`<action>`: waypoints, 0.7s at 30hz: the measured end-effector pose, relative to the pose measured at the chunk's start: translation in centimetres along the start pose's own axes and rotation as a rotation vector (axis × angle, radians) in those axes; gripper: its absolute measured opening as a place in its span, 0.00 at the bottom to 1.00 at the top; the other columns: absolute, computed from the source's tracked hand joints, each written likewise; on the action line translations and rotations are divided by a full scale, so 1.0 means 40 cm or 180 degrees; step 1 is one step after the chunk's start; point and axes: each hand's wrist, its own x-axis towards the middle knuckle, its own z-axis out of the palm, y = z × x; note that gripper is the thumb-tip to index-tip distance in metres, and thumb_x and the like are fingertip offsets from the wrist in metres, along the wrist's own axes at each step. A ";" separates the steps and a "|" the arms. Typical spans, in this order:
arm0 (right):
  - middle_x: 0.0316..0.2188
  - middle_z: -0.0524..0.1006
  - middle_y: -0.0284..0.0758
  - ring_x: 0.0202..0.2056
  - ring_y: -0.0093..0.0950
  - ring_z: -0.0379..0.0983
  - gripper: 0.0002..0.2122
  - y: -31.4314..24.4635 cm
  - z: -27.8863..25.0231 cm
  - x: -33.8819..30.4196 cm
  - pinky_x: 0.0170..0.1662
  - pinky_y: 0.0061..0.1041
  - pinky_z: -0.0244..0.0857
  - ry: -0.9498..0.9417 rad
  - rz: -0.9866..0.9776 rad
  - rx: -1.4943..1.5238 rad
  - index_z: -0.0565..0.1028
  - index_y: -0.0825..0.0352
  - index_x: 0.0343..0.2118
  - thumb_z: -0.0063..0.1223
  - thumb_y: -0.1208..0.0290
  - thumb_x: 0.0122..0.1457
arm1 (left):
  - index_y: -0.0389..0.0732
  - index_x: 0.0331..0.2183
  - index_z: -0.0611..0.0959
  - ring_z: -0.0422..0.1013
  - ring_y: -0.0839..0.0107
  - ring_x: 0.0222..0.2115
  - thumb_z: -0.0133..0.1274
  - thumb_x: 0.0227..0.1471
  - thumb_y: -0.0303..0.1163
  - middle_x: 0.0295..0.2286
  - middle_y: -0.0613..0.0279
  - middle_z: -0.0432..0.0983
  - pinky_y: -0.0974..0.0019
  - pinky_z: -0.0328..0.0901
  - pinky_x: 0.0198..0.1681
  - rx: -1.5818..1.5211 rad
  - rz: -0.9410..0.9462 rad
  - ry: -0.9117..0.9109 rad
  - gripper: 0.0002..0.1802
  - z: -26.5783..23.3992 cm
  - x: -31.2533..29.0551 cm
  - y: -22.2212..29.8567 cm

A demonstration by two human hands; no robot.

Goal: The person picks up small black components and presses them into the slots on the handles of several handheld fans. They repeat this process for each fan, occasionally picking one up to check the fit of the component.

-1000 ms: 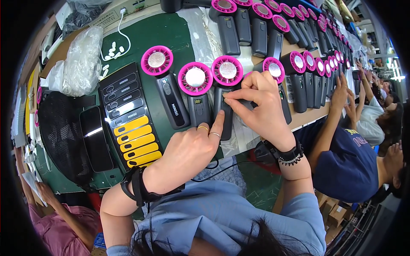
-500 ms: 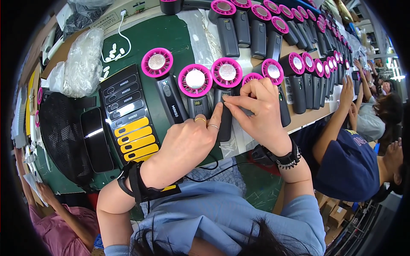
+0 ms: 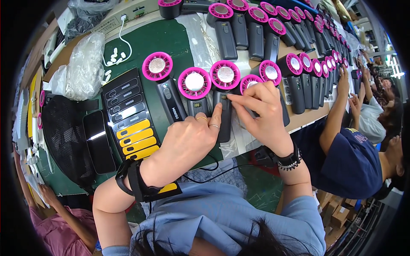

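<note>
A handheld fan (image 3: 224,123) with a pink ring head and dark grey handle lies face up in front of me. My left hand (image 3: 190,136) presses its index fingertip on that handle, just below the small lit display; the other fingers curl under and its thumb is hidden. Beside the display, my right hand (image 3: 262,113) pinches thumb and index finger together at the handle's right edge. Anything in that pinch is too small to make out. Another fan (image 3: 194,85) lies left of it, its handle partly under my left hand. Farther left rests a third fan (image 3: 158,68).
A sheet of black and yellow label strips (image 3: 136,123) lies left of my hands, beside a phone (image 3: 99,143) and a black mesh bag (image 3: 64,141). A white cable (image 3: 128,45) and plastic bag (image 3: 87,64) are behind. Rows of fans (image 3: 294,64) run right, toward a co-worker (image 3: 350,162).
My right hand's pinch has shifted slightly right, toward the handle's edge, uncovering more of the lit display. My left index finger stays pressed on the handle.
</note>
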 end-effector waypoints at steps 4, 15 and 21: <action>0.25 0.69 0.30 0.28 0.26 0.64 0.10 0.003 -0.030 -0.032 0.33 0.24 0.57 0.0248 0.0223 0.0050 0.80 0.64 0.31 0.58 0.81 0.44 | 0.36 0.53 0.68 0.73 0.61 0.21 0.46 0.43 0.21 0.24 0.55 0.72 0.63 0.68 0.23 -0.0560 0.0010 -0.0075 0.31 -0.010 -0.002 -0.024; 0.42 0.68 0.46 0.42 0.42 0.67 0.29 -0.019 -0.043 -0.140 0.47 0.34 0.62 0.0217 0.1178 -0.0195 0.62 0.70 0.54 0.57 0.78 0.46 | 0.40 0.49 0.73 0.73 0.54 0.23 0.44 0.46 0.19 0.28 0.50 0.76 0.60 0.69 0.26 -0.1845 0.0058 0.0661 0.25 -0.002 -0.023 -0.051; 0.47 0.64 0.53 0.49 0.49 0.62 0.36 -0.064 0.000 -0.153 0.52 0.39 0.58 0.0132 0.1233 0.0327 0.49 0.75 0.60 0.51 0.80 0.47 | 0.39 0.45 0.75 0.74 0.61 0.17 0.48 0.44 0.27 0.19 0.56 0.73 0.61 0.66 0.15 -0.0852 0.0605 0.0466 0.22 0.011 0.028 0.016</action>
